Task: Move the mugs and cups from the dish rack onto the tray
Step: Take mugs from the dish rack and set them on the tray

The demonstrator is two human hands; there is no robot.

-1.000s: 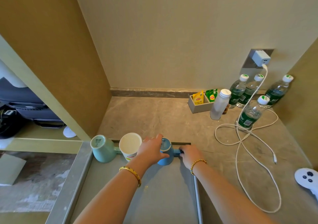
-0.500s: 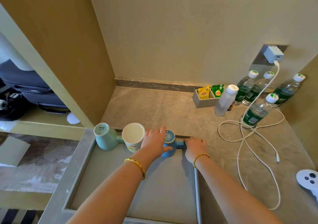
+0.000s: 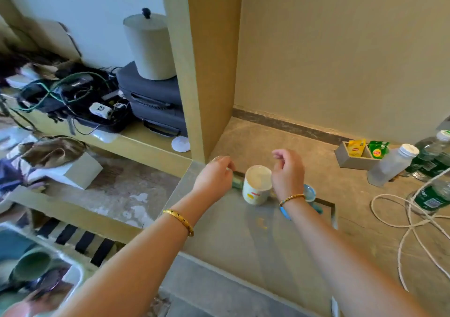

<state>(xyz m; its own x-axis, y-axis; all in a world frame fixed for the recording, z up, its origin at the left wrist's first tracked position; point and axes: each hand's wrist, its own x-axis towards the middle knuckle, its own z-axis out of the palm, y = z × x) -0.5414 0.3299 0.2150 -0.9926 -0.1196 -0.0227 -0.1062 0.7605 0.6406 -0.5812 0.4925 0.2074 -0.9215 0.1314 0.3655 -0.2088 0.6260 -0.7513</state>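
Observation:
On the far part of the grey tray stand a white cup, upside down, and a blue mug to its right. Only a sliver of a green mug shows left of the white cup. My left hand hovers in front of it with loosely bent fingers and no visible grip. My right hand is raised between the white cup and the blue mug, fingers loosely curled, holding nothing. The dish rack is blurred at the bottom left, with a green mug in it.
A tea-bag box, a frosted bottle and water bottles stand at the right with a white cable. A wooden partition rises left of the tray. Beyond it, a shelf holds bags and cables.
Both hands have let go of the blue mug, which now stands on the tray. The left hand moved left over the green mug, the right hand lifted, and the view swung left.

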